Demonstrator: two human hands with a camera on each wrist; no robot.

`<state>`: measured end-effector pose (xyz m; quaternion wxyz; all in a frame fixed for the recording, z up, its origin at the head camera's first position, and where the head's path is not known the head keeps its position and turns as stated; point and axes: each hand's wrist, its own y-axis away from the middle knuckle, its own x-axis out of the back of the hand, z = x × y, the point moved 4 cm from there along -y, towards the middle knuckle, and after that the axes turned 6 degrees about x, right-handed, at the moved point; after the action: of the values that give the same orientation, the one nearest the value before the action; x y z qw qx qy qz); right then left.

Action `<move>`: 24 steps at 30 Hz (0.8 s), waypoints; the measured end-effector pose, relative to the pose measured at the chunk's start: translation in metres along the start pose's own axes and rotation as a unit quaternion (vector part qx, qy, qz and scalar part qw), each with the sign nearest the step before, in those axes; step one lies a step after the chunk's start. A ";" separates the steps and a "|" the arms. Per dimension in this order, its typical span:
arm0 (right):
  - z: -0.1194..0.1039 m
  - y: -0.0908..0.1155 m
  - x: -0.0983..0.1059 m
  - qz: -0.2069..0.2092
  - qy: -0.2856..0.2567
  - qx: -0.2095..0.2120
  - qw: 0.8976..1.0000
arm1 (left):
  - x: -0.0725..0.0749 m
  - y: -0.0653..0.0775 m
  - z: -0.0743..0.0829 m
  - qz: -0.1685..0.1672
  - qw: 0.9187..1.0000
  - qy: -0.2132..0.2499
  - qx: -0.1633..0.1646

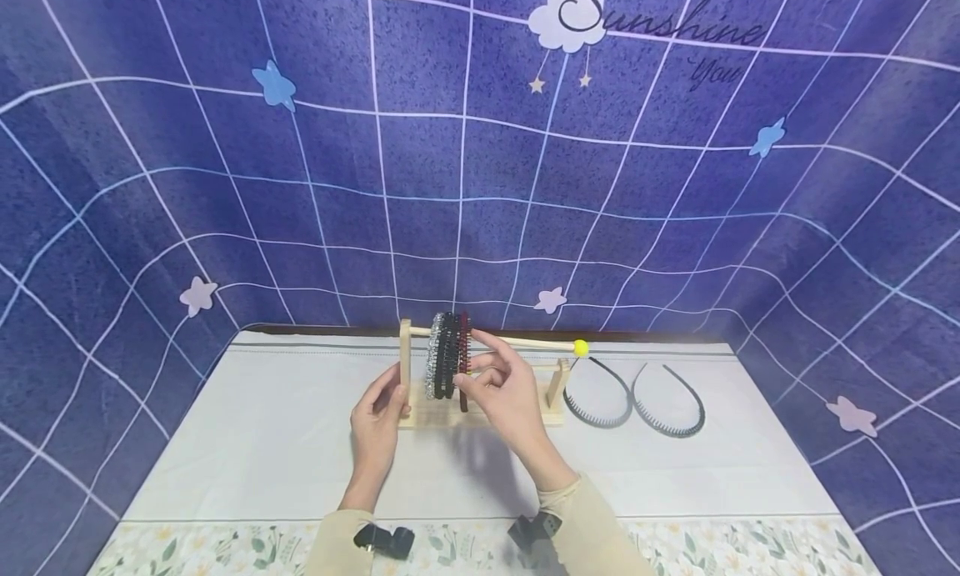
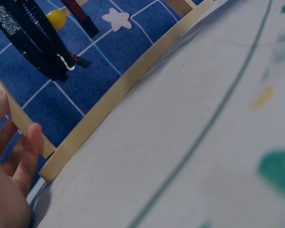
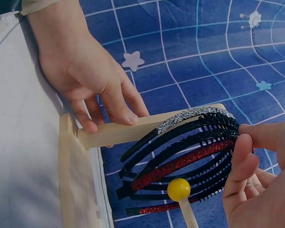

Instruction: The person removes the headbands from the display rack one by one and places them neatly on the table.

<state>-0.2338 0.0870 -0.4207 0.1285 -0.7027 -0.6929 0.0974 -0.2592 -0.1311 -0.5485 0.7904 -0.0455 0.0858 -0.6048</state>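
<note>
Simultaneously, the left hand [image 1: 375, 418] grips the post [image 1: 405, 355] of the wooden stand [image 1: 433, 419] and the right hand [image 1: 512, 397] pinches headbands [image 1: 447, 355] on its rod [image 1: 528, 342], likely light, springy, best held mid-curve.

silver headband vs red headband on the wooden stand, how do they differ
The silver headband glitters pale; the red headband glitters deep red. The silver headband sits nearest the left post, while the red headband is nearer the yellow ball. The red headband is beside the right hand; the silver headband is farther from it. Both hang on the stand's upper rod.
</note>
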 end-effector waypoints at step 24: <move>-0.017 -0.002 0.021 0.023 -0.013 0.031 0.999 | 0.000 -0.001 -0.003 0.002 1.000 0.027 -0.007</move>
<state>-0.2294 0.1075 -0.4031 0.1388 -0.7125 -0.6752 0.1312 -0.2607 -0.1314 -0.5515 0.7884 -0.0342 0.1111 -0.6040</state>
